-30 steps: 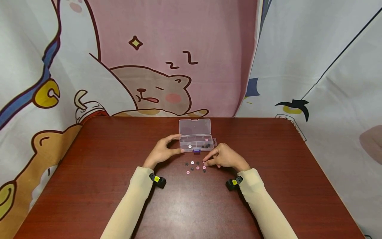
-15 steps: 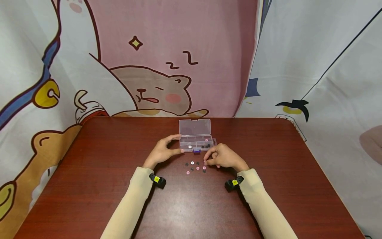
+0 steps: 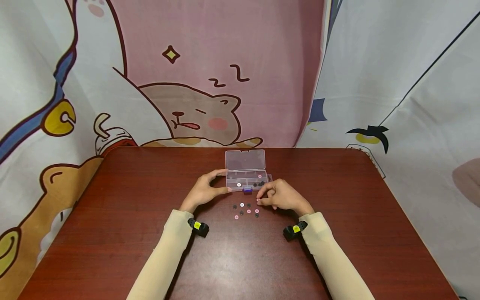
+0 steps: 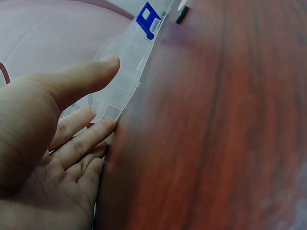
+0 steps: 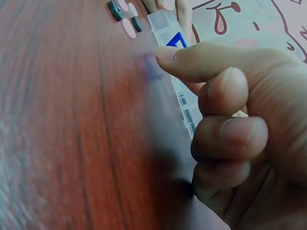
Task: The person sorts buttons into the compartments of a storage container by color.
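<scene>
A clear plastic compartment box [image 3: 243,175] lies on the table, its lid [image 3: 245,160] swung back. My left hand [image 3: 202,192] grips its left end; in the left wrist view the thumb lies along the front wall and the fingers sit behind the end. A white button [image 3: 238,184], a pink button [image 3: 259,176] and several dark buttons [image 3: 261,183] are inside. Just off the front right corner, my right hand [image 3: 284,196] pinches a small pink button [image 3: 258,201] between thumb and index finger, other fingers curled. In the right wrist view the thumb hides that button.
Several loose buttons lie in front of the box, among them a white one [image 3: 242,204], a pink one [image 3: 236,217] and a dark one [image 3: 256,215]. A blue latch [image 3: 247,190] juts from the box front. A printed curtain [image 3: 277,83] hangs behind the brown table [image 3: 127,200].
My right hand has lifted the pink button slightly from the table and drawn it a little toward the box. The left hand and the box have stayed in place.
</scene>
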{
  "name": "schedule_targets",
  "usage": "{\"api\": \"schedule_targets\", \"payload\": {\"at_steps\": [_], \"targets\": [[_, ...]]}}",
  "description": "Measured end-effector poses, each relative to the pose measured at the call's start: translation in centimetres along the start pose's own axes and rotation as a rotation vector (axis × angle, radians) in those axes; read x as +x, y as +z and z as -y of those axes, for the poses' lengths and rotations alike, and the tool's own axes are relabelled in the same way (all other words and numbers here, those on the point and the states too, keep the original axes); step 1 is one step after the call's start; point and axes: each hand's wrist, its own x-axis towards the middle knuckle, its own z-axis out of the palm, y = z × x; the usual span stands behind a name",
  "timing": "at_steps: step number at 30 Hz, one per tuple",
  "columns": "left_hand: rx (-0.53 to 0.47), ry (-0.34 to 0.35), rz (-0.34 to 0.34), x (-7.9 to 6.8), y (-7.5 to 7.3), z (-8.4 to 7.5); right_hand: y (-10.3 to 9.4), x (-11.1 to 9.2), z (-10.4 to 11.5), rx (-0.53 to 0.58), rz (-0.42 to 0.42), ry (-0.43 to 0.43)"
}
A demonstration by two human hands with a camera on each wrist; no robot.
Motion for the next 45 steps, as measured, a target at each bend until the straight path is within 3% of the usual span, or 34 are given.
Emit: {"api": "schedule_targets", "payload": {"at_steps": [31, 45], "targets": [[0.018, 0.001, 0.001, -0.1, -0.1, -0.1, -0.3, 0.3, -0.3, 0.006, -0.156, -0.071], [0.021, 0.007, -0.015, -0.2, 0.2, 0.1, -0.9, 0.5, 0.1, -0.004, -0.285, -0.073]]}}
